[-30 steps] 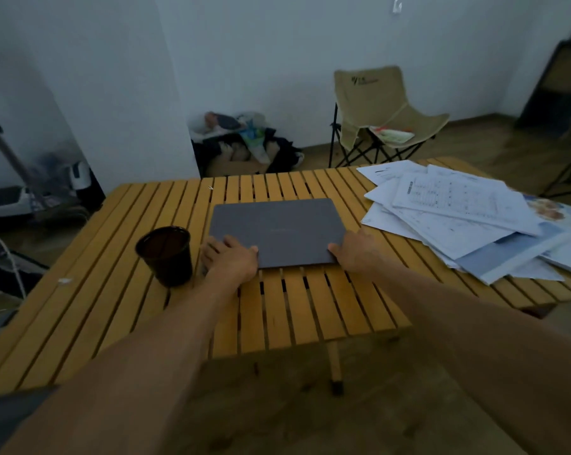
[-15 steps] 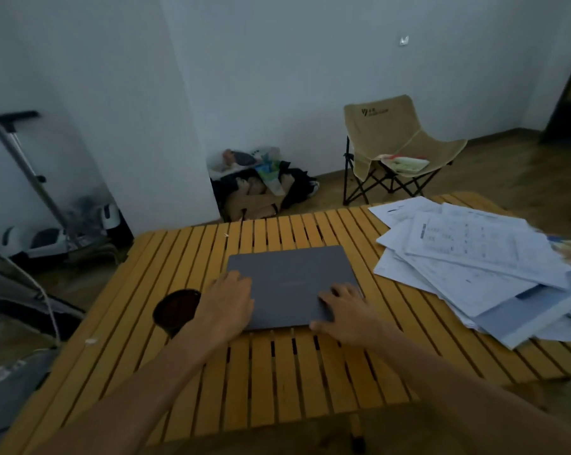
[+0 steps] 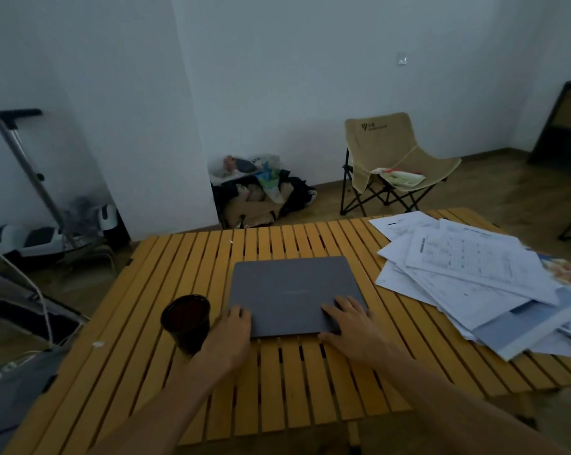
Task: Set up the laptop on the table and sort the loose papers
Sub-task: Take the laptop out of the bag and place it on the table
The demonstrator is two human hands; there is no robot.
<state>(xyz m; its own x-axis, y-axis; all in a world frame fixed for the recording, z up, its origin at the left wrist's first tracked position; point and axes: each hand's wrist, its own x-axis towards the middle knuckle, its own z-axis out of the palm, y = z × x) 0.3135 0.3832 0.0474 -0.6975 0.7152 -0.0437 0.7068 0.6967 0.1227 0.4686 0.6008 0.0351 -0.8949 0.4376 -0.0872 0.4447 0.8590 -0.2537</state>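
A closed grey laptop [image 3: 292, 289] lies flat in the middle of the yellow slatted table [image 3: 277, 382]. My left hand [image 3: 233, 333] rests at its near left corner, fingers on the lid's edge. My right hand [image 3: 354, 328] lies spread on the near right corner, fingers on top of the lid and thumb at the front edge. A loose, overlapping heap of white printed papers [image 3: 468, 267] with a blue folder [image 3: 520, 326] under it covers the table's right side.
A dark cup [image 3: 186, 318] stands just left of my left hand. A beige folding chair [image 3: 392, 159] with a booklet on its seat stands behind the table. Bags and boxes [image 3: 261, 192] sit against the wall; a metal stand [image 3: 25, 165] is at left.
The camera has tilted up and drawn back a little. My hands have slid along the laptop's near edge, the right one spreading onto the lid. The laptop stays closed and in place.
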